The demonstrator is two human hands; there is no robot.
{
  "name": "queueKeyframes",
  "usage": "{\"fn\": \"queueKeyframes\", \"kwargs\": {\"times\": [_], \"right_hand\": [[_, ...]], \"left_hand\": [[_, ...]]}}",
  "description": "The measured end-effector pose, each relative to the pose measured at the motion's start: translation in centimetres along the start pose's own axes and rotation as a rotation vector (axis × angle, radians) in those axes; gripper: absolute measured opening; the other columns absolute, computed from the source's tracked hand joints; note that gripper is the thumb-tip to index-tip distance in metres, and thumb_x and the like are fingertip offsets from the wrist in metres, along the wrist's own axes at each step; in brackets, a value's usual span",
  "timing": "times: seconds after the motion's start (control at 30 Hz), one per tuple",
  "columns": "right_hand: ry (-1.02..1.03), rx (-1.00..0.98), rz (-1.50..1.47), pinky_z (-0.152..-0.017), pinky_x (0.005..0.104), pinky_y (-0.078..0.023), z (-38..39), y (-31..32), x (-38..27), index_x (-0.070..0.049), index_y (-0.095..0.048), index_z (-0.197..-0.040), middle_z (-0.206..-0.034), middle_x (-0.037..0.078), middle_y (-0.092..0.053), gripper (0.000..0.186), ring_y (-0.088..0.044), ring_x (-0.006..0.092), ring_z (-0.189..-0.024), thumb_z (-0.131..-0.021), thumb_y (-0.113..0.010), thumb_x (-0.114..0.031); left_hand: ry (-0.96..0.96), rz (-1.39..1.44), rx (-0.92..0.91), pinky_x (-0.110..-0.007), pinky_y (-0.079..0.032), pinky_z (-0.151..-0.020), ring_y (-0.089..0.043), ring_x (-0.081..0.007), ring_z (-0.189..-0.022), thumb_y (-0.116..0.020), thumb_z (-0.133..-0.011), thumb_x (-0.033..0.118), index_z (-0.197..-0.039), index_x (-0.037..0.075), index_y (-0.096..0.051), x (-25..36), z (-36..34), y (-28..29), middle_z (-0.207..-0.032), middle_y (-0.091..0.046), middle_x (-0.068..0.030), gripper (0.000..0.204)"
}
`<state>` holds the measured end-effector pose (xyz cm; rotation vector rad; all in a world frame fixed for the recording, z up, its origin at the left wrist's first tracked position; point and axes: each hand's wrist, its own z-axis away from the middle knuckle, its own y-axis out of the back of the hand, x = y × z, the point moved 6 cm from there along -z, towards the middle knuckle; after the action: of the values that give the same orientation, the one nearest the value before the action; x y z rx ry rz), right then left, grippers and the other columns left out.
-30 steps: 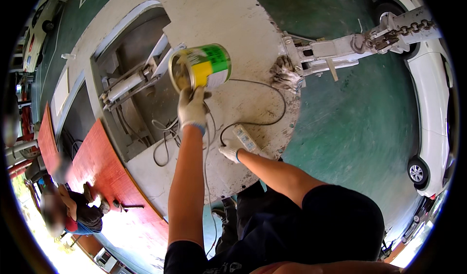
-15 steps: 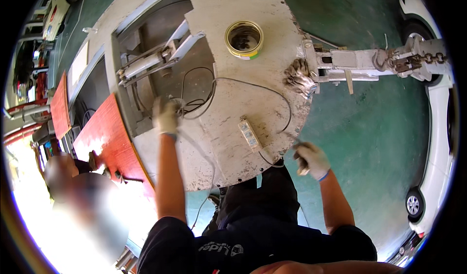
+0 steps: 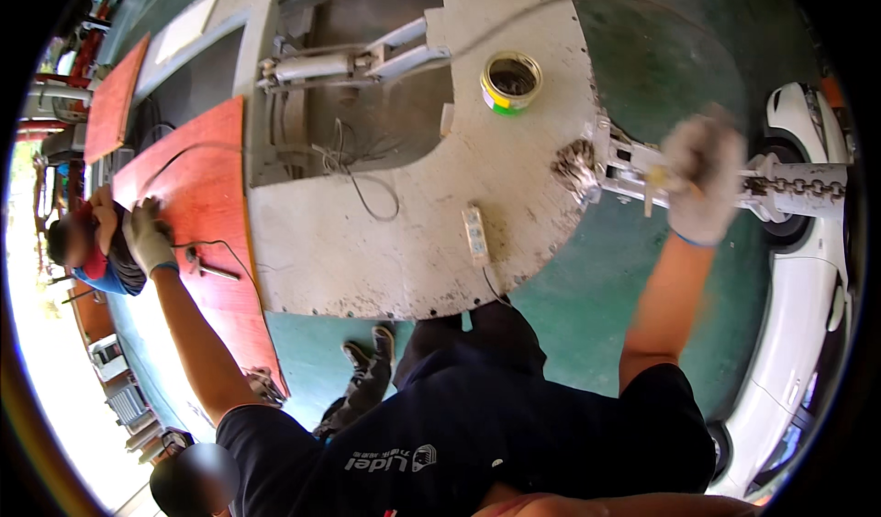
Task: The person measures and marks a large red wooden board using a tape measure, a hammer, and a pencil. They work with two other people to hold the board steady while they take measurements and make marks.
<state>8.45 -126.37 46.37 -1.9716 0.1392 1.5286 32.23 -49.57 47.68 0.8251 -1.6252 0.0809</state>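
Note:
My left hand (image 3: 147, 235), in a pale work glove, is over the red board (image 3: 206, 182) at the left. Its fingers look curled around a thin dark cable (image 3: 188, 147), which shows on both sides of the glove. My gloved right hand (image 3: 705, 182) is raised at the far right, in front of the metal drawbar (image 3: 633, 164), and blurred by motion. A blurred length of cable arcs over the plate toward it, and its fingers appear closed on that cable. Loose loops of cable lie by the opening of the large grey metal plate (image 3: 367, 251).
On the plate stand an open yellow-green tin (image 3: 512, 83) and a white power strip (image 3: 475, 235). Soiled gloves (image 3: 575, 170) lie at its right edge. A hammer-like tool (image 3: 209, 265) is on the red board. Two people are at the left; a white car (image 3: 798, 333) is at the right.
My left hand has moved left from the plate's opening to the red board. My right hand has swung up and right, drawing the cable with it. The view has shifted.

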Motion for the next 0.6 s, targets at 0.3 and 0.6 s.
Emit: {"fn": "queueKeyframes", "kwargs": {"times": [0.3,0.6], "right_hand": [[-0.970,0.311,-0.032,-0.075,0.0412,-0.059,13.2,4.8,28.7,-0.006,-0.062,-0.111,-0.094,0.009,-0.070,0.025,-0.070,0.0244,-0.082,-0.105,-0.062,-0.030],[-1.331,0.075,0.588,-0.076,0.0449,-0.062,22.5,7.5,45.9,-0.005,-0.058,-0.122,-0.106,0.013,-0.068,0.023,-0.070,0.0263,-0.086,-0.102,-0.062,-0.017]], "left_hand": [[0.566,-0.254,-0.320,-0.027,-0.039,-0.046,-0.050,-0.0108,-0.051,-0.060,-0.103,0.031,-0.107,0.007,-0.066,-27.0,10.1,3.7,-0.074,-0.065,-0.0053,0.025],[0.628,-0.690,-0.788,-0.036,-0.053,-0.064,-0.067,-0.0189,-0.067,-0.062,-0.100,0.036,-0.120,0.007,-0.073,-38.8,29.9,-1.4,-0.081,-0.073,-0.0103,0.037]]}}
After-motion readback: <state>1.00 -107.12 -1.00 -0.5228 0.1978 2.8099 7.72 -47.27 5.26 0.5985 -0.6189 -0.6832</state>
